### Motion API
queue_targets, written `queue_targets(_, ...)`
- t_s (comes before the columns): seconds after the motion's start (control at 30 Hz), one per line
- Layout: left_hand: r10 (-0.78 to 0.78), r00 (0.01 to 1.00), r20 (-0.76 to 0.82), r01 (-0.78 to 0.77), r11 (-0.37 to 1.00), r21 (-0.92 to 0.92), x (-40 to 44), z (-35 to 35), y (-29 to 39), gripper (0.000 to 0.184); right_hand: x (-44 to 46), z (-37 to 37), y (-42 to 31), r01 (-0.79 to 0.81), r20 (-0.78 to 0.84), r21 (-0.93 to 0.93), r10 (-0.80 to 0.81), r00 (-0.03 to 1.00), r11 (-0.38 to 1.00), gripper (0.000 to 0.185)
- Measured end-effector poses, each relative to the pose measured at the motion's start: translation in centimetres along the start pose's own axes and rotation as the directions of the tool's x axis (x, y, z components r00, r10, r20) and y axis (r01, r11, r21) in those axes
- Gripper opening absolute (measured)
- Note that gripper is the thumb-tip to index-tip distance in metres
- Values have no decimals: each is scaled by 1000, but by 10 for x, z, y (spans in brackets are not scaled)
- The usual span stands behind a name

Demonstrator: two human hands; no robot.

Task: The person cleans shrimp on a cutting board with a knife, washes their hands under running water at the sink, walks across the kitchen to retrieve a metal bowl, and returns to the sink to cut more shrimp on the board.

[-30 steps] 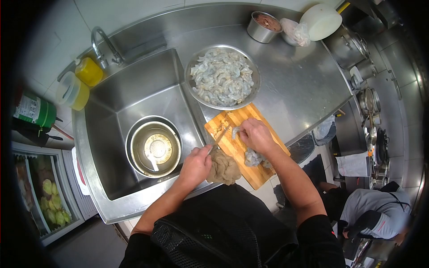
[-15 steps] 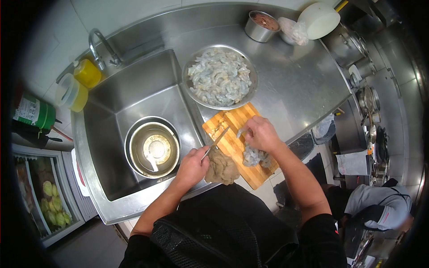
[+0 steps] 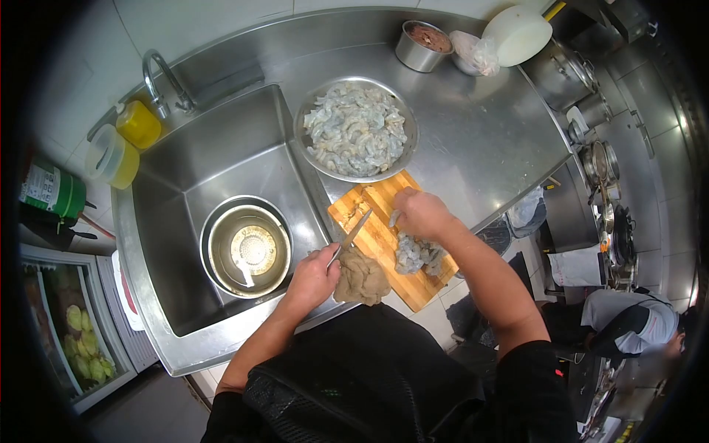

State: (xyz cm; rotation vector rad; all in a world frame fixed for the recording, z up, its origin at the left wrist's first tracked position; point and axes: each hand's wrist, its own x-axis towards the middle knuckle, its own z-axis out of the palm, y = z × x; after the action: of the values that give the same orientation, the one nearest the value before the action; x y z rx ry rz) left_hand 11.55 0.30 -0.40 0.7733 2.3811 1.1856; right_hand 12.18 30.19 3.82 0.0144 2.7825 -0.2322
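My left hand [image 3: 313,280] is closed round the handle of a knife [image 3: 357,229], whose blade points up over the left side of the wooden cutting board [image 3: 380,255]. Above that board, my right hand [image 3: 424,215] pinches a peeled shrimp [image 3: 394,219], partly hidden by the fingers. Just below it, a small pile of shrimp [image 3: 416,255] rests on the board. A crumpled brown cloth [image 3: 360,277] lies at the board's lower left, beside my left hand. Beyond the board is a wide metal bowl [image 3: 299,136] heaped with shrimp [image 3: 356,129]. Small scraps [image 3: 356,207] lie near the board's upper left edge.
Left of the board is a steel sink [image 3: 166,244] holding a metal pot [image 3: 209,258] with liquid. A faucet [image 3: 159,85] and yellow bottle [image 3: 138,124] stand behind. A metal container [image 3: 422,55] sits at the counter's back. Another person [image 3: 635,321] is at far right.
The view has shifted slightly left. My right hand has risen a little, and the shrimp now hangs lower beneath its fingers. The left hand keeps its hold on the knife.
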Motion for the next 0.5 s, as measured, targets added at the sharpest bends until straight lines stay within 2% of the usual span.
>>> queue_targets(0.07, -3, 1000, 2, 3, 1000, -2, 0, -1, -1, 40, 1, -26, 0, 15, -1, 21, -15, 1000, 1000, 21)
queue_targets(0.1, -7, 1000, 3, 7, 1000, -7, 0, -1, -1, 40, 5, -39, 0, 30, -164, 107, -12, 986, 994, 22)
queue_targets(0.17, -22, 1000, 22, 22, 1000, -16, 0, 0, 0, 40, 11, -63, 1, 93, -468, 264, 43, 883, 960, 25)
queue_targets(0.27, -31, 998, 45, 32, 999, -19, 2, -4, 0, 41, 6, -95, 0, 52, -337, 268, 43, 941, 962, 30)
queue_targets(0.3, -21, 999, 45, 22, 1000, -22, 2, -3, -3, 41, 6, -93, -10, -123, -91, 117, 134, 987, 985, 32)
queue_targets(0.33, -12, 999, 43, 13, 1000, -28, 3, -2, -4, 41, 3, -89, -21, -252, 144, -77, 261, 955, 965, 34)
queue_targets(0.4, -27, 998, 60, 29, 999, -38, 4, -4, -2, 42, -11, -56, -24, -222, 254, -33, 223, 941, 975, 34)
queue_targets(0.5, -30, 997, 68, 35, 997, -65, 3, -5, -3, 42, -16, -18, -29, -258, 228, -53, 263, 937, 965, 33)
